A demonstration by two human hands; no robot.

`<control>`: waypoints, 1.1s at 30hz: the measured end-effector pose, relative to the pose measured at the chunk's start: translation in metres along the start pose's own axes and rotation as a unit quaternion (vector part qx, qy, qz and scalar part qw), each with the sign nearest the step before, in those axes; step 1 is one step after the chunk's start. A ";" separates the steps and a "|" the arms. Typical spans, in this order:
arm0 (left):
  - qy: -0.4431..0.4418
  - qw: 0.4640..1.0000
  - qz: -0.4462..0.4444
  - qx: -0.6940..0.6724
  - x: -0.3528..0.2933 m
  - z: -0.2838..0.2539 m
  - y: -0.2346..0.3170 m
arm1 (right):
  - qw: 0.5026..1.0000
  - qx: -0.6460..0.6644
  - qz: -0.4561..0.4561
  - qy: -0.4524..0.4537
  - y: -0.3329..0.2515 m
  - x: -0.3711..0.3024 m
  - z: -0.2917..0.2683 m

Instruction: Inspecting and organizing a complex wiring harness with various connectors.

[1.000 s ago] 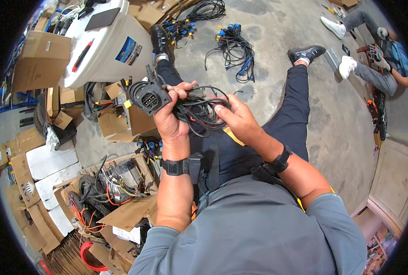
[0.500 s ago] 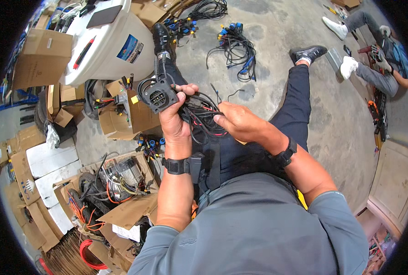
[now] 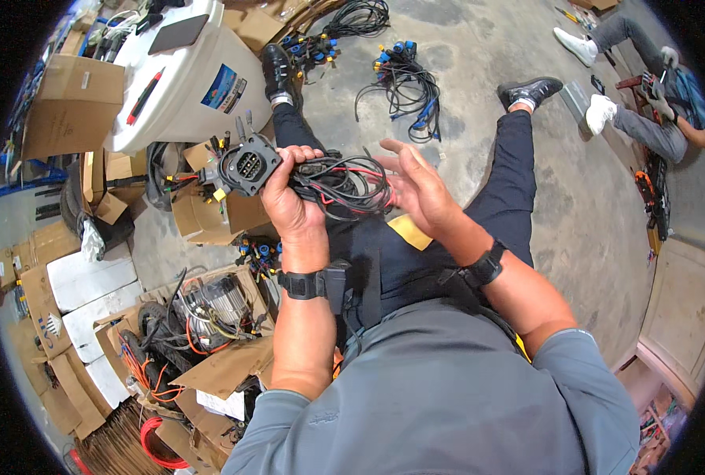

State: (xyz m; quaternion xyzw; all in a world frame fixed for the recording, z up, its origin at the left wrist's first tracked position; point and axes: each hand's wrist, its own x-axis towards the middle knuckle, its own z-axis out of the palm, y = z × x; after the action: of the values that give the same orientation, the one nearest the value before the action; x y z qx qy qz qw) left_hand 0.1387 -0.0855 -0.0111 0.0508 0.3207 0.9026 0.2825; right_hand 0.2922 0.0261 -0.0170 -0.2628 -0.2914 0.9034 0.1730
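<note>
My left hand (image 3: 293, 199) is closed around a bundle of black and red cable (image 3: 344, 184), gripping it just behind a black square multi-pin socket (image 3: 251, 165). The socket's pin face is turned up toward me. At the other end of the bundle my right hand (image 3: 417, 186) has its fingers apart, close beside the loops; whether a fingertip touches them I cannot tell. A yellow patch (image 3: 410, 232) lies on my dark trousers below that hand.
Cable harnesses with blue connectors (image 3: 408, 87) lie on the floor between my feet. A white tub (image 3: 202, 87) stands at the far left, near an open cardboard box (image 3: 210, 210). A motor (image 3: 214, 313) sits in a box at left. Another person's gloved hand (image 3: 659, 103) works at far right.
My right hand has let go of the cable and opened. The bundle and socket have shifted slightly left in my left hand, and the loops now hang more spread out.
</note>
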 end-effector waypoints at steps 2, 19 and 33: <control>-0.018 1.000 0.001 0.017 -0.004 0.011 -0.010 | 0.999 0.028 0.000 -0.020 0.006 0.005 0.010; -0.006 0.995 -0.088 -0.038 -0.021 0.047 -0.015 | 0.997 -0.051 -0.056 -0.019 -0.005 0.013 0.013; -0.055 0.993 -0.089 0.052 -0.012 0.026 -0.013 | 0.945 -0.309 -0.047 -0.100 -0.011 0.018 0.003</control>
State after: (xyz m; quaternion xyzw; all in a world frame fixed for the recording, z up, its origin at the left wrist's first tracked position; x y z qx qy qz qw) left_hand 0.1622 -0.0697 0.0028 0.0862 0.3546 0.8520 0.3755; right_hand 0.2779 0.0413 -0.0148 -0.1979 -0.5843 0.7813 0.0951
